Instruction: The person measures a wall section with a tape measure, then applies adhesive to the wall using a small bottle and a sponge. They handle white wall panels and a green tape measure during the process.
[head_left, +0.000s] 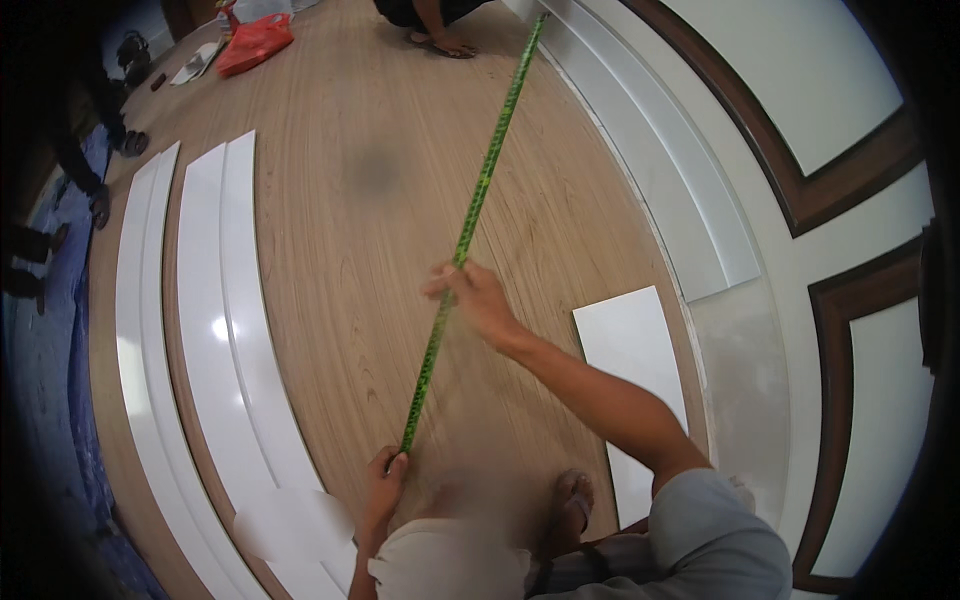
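A long green tape measure (487, 170) stretches slantwise over the wood-patterned floor, from low in the middle up to the foot of the wall at the far right. My left hand (385, 482) is closed around its near end; the palm hides whatever lies inside. Farther along the strip, my right hand (472, 297) has its fingers closed about the tape, their tips slightly blurred. Right of my right forearm, a short white panel (633, 345) lies flat on the floor.
Long white panels (205, 260) lie lengthwise at left, beside a blue sheet (85, 400). Along the right wall runs a pale ridged panel (690, 190). A crouching person's foot (445, 47) is at the far end, near a red plastic bag (255, 43). Other people's feet stand far left.
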